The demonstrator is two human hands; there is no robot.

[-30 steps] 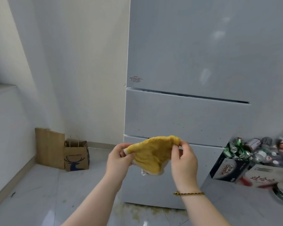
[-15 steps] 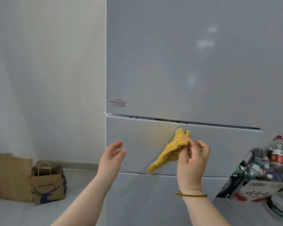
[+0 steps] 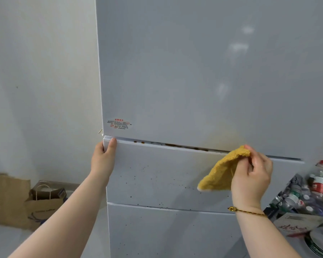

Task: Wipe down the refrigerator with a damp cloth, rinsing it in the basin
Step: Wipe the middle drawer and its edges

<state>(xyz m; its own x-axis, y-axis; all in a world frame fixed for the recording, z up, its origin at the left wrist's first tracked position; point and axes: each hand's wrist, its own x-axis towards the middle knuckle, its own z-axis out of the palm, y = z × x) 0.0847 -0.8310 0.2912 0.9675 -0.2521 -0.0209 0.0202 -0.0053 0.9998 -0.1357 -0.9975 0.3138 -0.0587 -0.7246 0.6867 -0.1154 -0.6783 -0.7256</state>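
A tall pale grey refrigerator (image 3: 194, 71) fills the view, with a large upper door and two drawers below. Brown stains run along the seam above the middle drawer (image 3: 157, 174), and dark specks dot the drawer's front. My left hand (image 3: 103, 157) grips the top left corner of the middle drawer, thumb on its upper edge. My right hand (image 3: 252, 175) pinches a yellow cloth (image 3: 220, 174), whose top corner sits at the seam while the rest hangs in front of the drawer. No basin is in view.
Two brown paper bags (image 3: 43, 203) stand on the floor against the white wall at the left. At the right, a box heaped with empty bottles and cans (image 3: 309, 192), a cardboard box (image 3: 296, 224) and stacked plates (image 3: 321, 243) crowd the refrigerator's side.
My left hand let go of the cloth and took hold of the middle drawer's top left corner. My right hand carried the cloth up to the seam. The view rose and moved closer.
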